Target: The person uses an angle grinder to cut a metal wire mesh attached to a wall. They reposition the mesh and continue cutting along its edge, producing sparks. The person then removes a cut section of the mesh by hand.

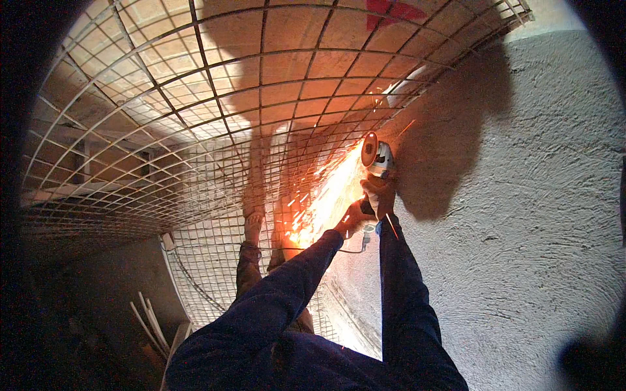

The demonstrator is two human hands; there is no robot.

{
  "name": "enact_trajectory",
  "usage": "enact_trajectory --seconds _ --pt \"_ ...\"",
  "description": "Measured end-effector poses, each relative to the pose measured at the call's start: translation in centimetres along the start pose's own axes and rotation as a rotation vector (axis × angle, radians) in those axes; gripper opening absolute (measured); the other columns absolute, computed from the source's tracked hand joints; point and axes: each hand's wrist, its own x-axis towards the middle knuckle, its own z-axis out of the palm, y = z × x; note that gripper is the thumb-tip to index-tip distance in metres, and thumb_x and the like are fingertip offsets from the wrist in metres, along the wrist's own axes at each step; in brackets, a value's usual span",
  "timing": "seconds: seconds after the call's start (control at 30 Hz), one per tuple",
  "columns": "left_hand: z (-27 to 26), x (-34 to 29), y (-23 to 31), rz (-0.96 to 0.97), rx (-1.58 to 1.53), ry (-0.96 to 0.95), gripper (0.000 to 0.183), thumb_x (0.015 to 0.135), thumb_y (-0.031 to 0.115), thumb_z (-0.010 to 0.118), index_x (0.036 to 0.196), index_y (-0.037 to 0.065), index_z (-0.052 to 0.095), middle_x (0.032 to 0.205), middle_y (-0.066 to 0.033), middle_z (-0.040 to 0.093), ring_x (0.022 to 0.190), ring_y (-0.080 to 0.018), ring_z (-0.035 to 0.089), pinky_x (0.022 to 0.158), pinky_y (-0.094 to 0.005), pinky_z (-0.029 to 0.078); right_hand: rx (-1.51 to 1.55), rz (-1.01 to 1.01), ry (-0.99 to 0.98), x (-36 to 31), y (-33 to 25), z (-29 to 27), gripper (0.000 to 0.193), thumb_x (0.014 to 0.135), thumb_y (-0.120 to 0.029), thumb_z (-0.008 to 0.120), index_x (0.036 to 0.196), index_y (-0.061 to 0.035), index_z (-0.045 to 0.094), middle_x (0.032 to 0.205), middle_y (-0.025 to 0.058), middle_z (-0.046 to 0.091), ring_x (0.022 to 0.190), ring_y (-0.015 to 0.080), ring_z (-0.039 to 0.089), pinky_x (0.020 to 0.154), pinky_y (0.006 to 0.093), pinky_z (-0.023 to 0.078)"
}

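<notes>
An angle grinder point(385, 161) with a round disc point(370, 148) is held out in front of me against the edge of a steel wire mesh point(261, 85). My right hand point(381, 193) is wrapped around the grinder's body just behind its head. Lower down, my left hand point(353, 217) is closed on the dark rear part of the tool. A bright stream of sparks point(329, 195) flies from the disc down and to the left. The glare hides the exact point where disc and wire meet.
A rough plastered wall point(521, 195) rises close on the right. The mesh curves over the far side and continues under my bare foot point(253, 225). A cord point(349, 251) hangs below the grinder. Thin pale strips point(153, 322) lean at the lower left.
</notes>
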Motion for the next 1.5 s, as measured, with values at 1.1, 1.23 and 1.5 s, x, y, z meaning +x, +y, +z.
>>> enact_trajectory --seconds 1.1,1.23,1.5 --pt "0.7 -0.8 0.7 -0.059 -0.125 0.051 0.040 0.073 0.007 0.075 0.108 0.003 0.056 0.099 -0.0040 0.064 0.086 -0.0166 0.061 0.078 -0.0325 0.051 0.364 0.391 -0.059 0.2 1.0 -0.3 0.041 0.071 -0.013 0.083 0.103 -0.0046 0.058 0.097 0.0065 0.061 0.081 0.0180 0.059 0.070 0.0317 0.050" --pt "0.7 -0.5 0.1 -0.057 -0.029 0.047 0.043 0.071 0.007 0.076 0.108 0.003 0.057 0.100 -0.0041 0.065 0.086 -0.0163 0.061 0.078 -0.0331 0.051 0.204 0.156 0.032 -0.1 0.2 -0.3 0.048 0.070 -0.012 0.085 0.108 -0.0051 0.057 0.096 0.0041 0.061 0.075 0.0134 0.059 0.060 0.0277 0.050" --pt "0.2 -0.4 -1.9 -0.110 0.049 0.063 0.043 0.069 0.006 0.077 0.108 0.001 0.058 0.095 -0.0043 0.065 0.085 -0.0158 0.061 0.076 -0.0330 0.051 0.095 0.066 -0.005 -1.0 0.2 -0.1 0.053 0.078 -0.012 0.079 0.123 -0.0039 0.051 0.091 0.0047 0.062 0.078 0.0138 0.058 0.067 0.0281 0.050"
